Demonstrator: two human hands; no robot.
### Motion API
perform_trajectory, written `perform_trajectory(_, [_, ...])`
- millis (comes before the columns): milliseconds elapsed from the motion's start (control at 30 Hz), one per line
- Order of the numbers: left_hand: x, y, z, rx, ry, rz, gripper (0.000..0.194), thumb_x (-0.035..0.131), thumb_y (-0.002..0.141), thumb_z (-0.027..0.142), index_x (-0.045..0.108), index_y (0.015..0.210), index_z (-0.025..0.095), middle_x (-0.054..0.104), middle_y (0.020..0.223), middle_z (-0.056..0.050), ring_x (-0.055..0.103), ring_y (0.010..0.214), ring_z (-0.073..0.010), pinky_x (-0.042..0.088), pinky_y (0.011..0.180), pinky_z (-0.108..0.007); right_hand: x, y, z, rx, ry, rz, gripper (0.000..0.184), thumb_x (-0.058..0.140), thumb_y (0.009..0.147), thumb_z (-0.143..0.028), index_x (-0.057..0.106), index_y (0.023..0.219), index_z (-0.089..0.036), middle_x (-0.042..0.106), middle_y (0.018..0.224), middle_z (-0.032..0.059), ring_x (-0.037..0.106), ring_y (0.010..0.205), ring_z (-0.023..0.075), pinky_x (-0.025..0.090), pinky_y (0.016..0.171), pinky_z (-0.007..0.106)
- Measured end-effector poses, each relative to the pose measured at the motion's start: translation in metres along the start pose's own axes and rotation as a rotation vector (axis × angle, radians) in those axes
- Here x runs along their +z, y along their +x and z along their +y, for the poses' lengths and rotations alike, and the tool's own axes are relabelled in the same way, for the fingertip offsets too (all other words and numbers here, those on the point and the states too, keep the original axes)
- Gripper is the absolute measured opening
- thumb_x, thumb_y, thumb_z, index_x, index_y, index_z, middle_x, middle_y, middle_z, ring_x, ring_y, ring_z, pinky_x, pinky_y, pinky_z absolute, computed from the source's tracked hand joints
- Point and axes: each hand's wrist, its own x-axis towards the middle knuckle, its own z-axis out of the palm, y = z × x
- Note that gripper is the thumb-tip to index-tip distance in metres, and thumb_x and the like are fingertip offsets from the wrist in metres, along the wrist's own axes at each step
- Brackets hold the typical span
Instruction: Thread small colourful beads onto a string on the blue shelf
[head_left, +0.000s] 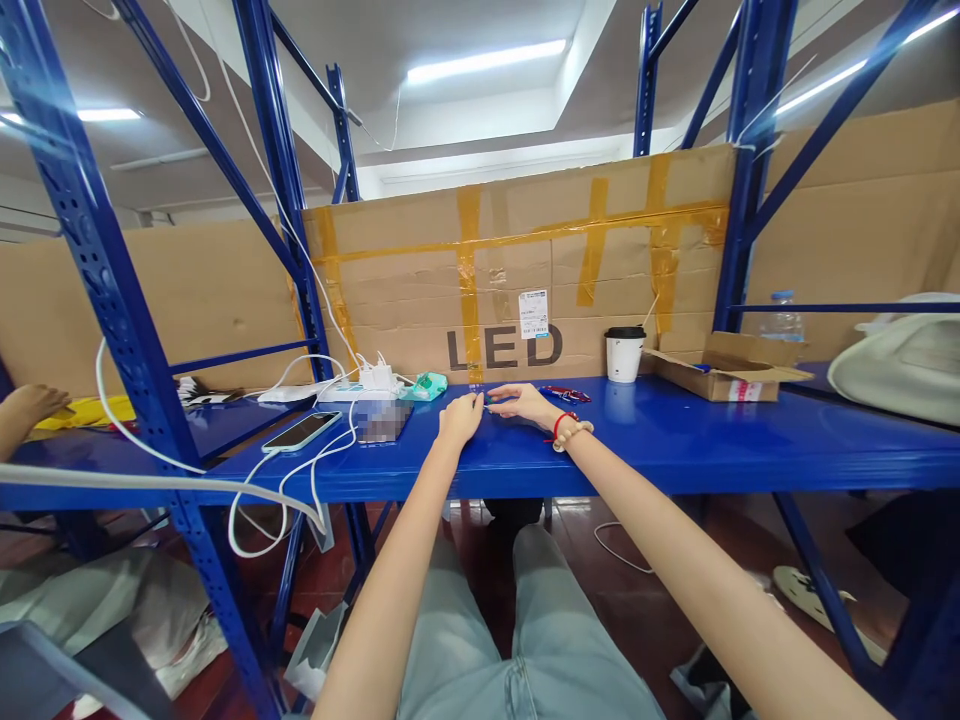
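Both my hands are close together over the front middle of the blue metal shelf (pixel 660 440). My left hand (pixel 460 418) is closed, its fingertips pinched together towards the right hand; whatever they grip is too small to name. My right hand (pixel 523 402), with a red cord and a beaded bracelet (pixel 574 432) on its wrist, has thumb and fingers bent together around a tiny thin item in the narrow gap between the hands. Just behind the right hand lies a small red and dark object (pixel 566 394), possibly glasses.
To the left lie a phone (pixel 304 432), white cables, a power strip with a white charger (pixel 377 376) and a green packet (pixel 427 386). A lidded paper cup (pixel 624 355) and an open cardboard box (pixel 720 370) stand right. Another person's hand (pixel 34 403) is far left.
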Motion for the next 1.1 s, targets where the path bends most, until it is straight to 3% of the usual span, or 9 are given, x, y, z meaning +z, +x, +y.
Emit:
perform_trajectory(167, [-0.001,-0.001,0.001,0.000,0.013,0.009,0.040,0.027,0.090,0.041,0.061,0.088,0.021,0.067,0.101,-0.009,0.059,0.099,-0.0249,0.044,0.080,-0.036,-0.002,0.000,0.001,0.034,-0.120,-0.114,0.045,0.081,0.053,-0.031,0.071,0.093,-0.014,0.069,0.075,0.0064,0.061,0.067,0.0136,0.050,0.062,0.023])
perform_trajectory(333, [0.000,-0.001,0.000,-0.019,0.000,-0.002,0.041,0.026,0.090,0.039,0.062,0.095,0.020,0.065,0.108,-0.010,0.057,0.102,-0.0253,0.044,0.081,-0.037,-0.004,0.001,0.003,0.002,-0.167,-0.167,0.046,0.080,0.054,-0.032,0.070,0.096,-0.014,0.068,0.069,0.0048,0.059,0.062,0.0126,0.049,0.062,0.024])
perform_trajectory(567, [0.002,0.000,-0.001,-0.033,0.040,-0.056,0.044,0.027,0.090,0.040,0.062,0.106,0.020,0.063,0.114,-0.010,0.055,0.106,-0.0262,0.043,0.084,-0.037,-0.005,0.005,0.006,-0.004,-0.189,-0.183,0.043,0.078,0.055,-0.033,0.072,0.093,-0.016,0.069,0.073,0.0051,0.061,0.068,0.0146,0.048,0.065,0.025])
perform_trajectory(800, [0.000,0.000,0.000,-0.029,0.130,-0.149,0.047,0.029,0.088,0.043,0.068,0.094,0.019,0.065,0.110,-0.011,0.057,0.104,-0.0280,0.044,0.083,-0.037,-0.006,-0.003,-0.002,-0.034,-0.243,-0.212,0.036,0.077,0.050,-0.034,0.073,0.084,-0.022,0.070,0.079,0.0008,0.061,0.079,0.0171,0.046,0.072,0.027])
perform_trajectory(1100, [0.003,0.002,-0.002,-0.064,0.130,-0.152,0.049,0.029,0.086,0.047,0.068,0.090,0.019,0.065,0.109,-0.012,0.057,0.105,-0.0282,0.043,0.085,-0.038,-0.005,-0.001,0.000,-0.035,-0.327,-0.288,0.027,0.070,0.058,-0.037,0.075,0.076,-0.018,0.067,0.068,0.0022,0.057,0.068,0.0147,0.044,0.067,0.027])
